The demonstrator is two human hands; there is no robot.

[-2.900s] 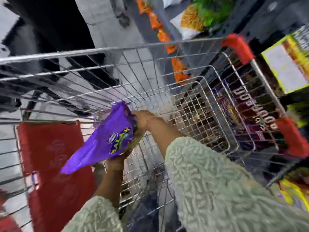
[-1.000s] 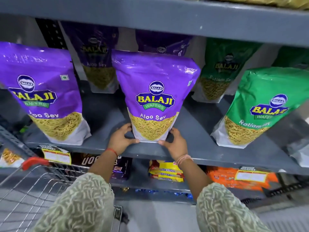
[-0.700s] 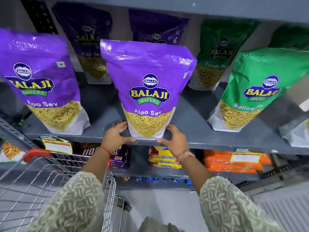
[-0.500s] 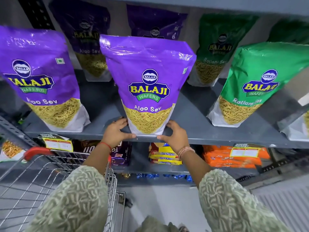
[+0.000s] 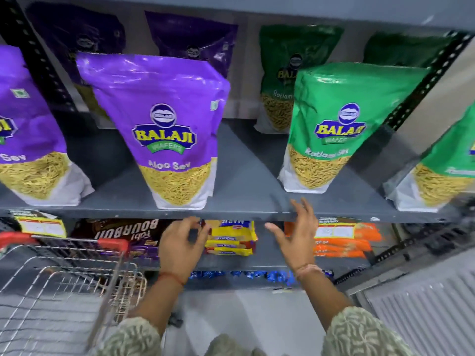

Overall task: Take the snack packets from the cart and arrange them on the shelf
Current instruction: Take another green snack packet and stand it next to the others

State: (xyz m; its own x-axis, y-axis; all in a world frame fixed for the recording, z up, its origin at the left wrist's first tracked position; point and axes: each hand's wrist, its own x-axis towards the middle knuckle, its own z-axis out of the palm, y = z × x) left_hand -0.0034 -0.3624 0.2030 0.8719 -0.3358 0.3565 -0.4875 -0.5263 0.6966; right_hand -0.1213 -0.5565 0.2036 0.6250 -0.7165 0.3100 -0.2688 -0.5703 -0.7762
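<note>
We see the purple Balaji Aloo Sev packet standing upright on the grey shelf, at 12 o'clock from our left hand and touching neither hand. A second purple Aloo Sev packet stands at 9 o'clock from it, well apart. A green Balaji Ratlami Sev packet stands at 3 o'clock from the central packet, with another green packet further toward 3 o'clock at the frame edge. More purple and green packets stand behind, in the back row.

Our left hand is below the shelf's front lip, fingers curled loosely and partly spread, gripping nothing. Our right hand is at 3 o'clock from the left hand, fingers splayed wide, tips level with the shelf edge, empty.

The wire cart with its red handle lies at 8 o'clock from the left hand. On the lower shelf, Bourbon biscuit packs lie at 9 o'clock from the left hand, yellow Marie packs between the hands, and orange packs at 3 o'clock from the right hand.
</note>
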